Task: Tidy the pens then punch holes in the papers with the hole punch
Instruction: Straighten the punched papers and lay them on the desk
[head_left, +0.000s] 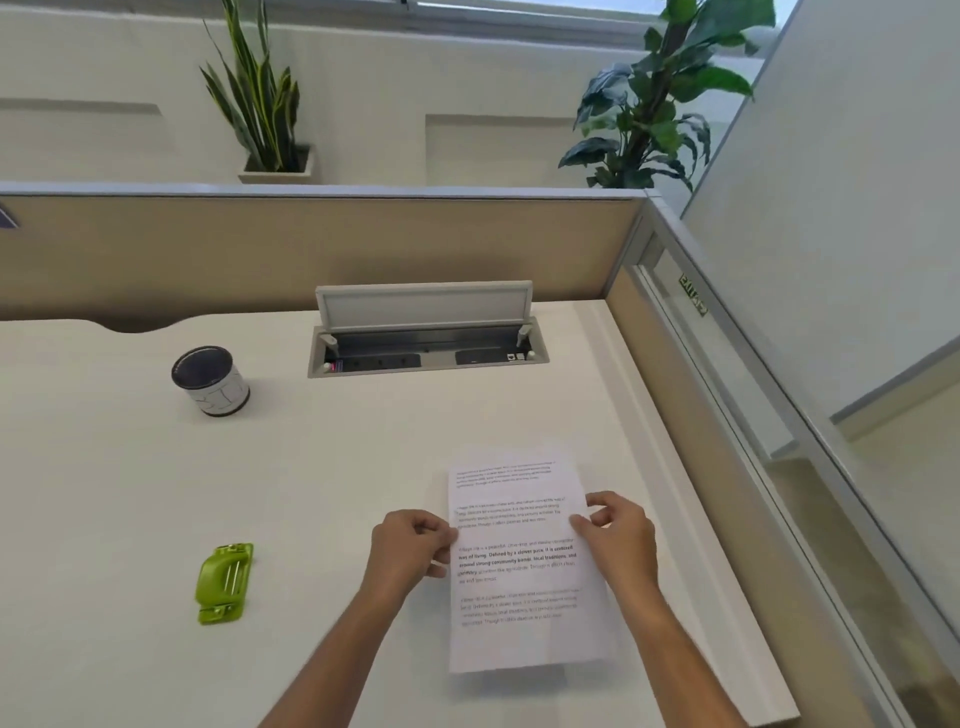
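Papers (519, 561) over white desk (130, 493) (cubicle)

Hole punch (224, 583) left of papers (519, 566), cup (210, 381) behind.

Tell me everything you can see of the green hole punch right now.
The hole punch is lime green, seemingly plastic, with metal parts showing at both ends and thin silver lines on its top lever. It lies flat on the white desk, left of the papers. Neither hand touches it.
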